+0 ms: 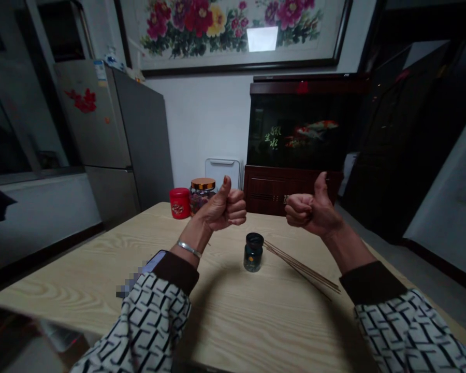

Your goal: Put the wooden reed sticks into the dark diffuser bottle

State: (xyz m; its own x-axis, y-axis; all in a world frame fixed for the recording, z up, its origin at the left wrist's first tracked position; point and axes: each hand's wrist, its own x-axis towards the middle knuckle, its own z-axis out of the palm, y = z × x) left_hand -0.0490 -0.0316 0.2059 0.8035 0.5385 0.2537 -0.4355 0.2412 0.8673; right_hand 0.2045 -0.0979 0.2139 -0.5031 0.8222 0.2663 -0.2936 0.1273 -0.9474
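Plainly, the vessel closest to both hands is the small dark jar (252,258), standing upright on the pale wooden table (252,326), below and between the two fists. Its glass is deeply tinted, with a small gold mark on the front and a paler area toward the base; what it contains cannot be made out, nor whether the black top is a cap or an open mouth. A few thin sticks (301,266) lie on the tabletop, their near ends just beside the jar and their far ends slanting off toward the right forearm. The left hand (227,209) is balled above the table, fingers curled into the palm and thumb pointing up; the right hand (312,207) mirrors it, equally clenched with its thumb raised. Farther back, near the table's far edge, a red canister (179,203) hides its contents behind opaque walls. Beside it, a clear jar (199,201) under a copper-coloured lid (202,183) holds dark, reddish pieces, too indistinct to name and partly covered by the left hand. Against the wall, a dark fish tank (267,111) shows orange-and-white fish (323,125) behind its glass.
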